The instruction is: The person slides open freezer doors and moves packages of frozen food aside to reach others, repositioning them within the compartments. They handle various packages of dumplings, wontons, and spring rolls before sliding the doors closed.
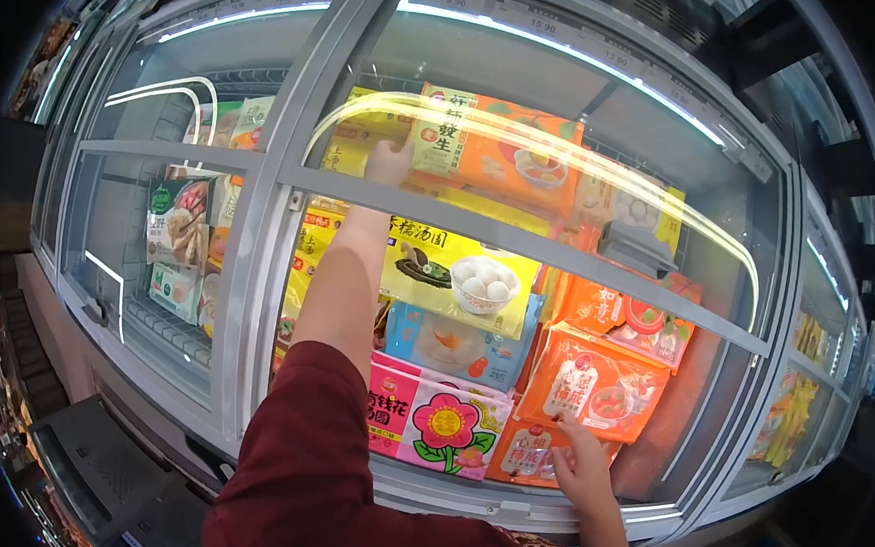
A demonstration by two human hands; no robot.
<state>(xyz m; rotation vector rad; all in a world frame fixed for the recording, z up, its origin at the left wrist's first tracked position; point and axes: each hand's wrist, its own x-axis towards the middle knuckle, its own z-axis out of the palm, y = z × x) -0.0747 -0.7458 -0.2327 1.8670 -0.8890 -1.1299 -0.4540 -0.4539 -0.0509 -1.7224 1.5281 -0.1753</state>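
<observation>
Reaching Deep Into the Cold Box

Starting close to us, our right hand (581, 471) is resting by the front rim (444, 497) of the freezer. Its fingers are lying loose and a little spread, holding nothing, with the tips touching the small orange pack (532, 455). Just beside that, the pink flower pack (443, 424) is leaning against the rim. These packs are lying loose on each other, so we are thinking a bump from this hand could be sliding them about.

Our red sleeve (302, 446) is crossing the rim, and the bare arm is passing behind the grey bar (317, 188) that is running across the middle. Room is getting tight there, because the bar is sitting right over the wrist and the white frame post (258, 263) is standing close on the left. Lifting the arm fast could be knocking it on the bar.

Farther in, our left hand (389, 160) is lying on the yellow pack (350, 148), right beside the big orange pack (510, 158). Bright glare on the glass is blurring the fingers, so we cannot tell if they are gripping or only touching. That yellow pack is sitting at the far end, high on the pile. Packs are overlapping there, so pulling one could be dragging its neighbours down. More room is showing on the right side, between the orange packs and the side frame.
</observation>
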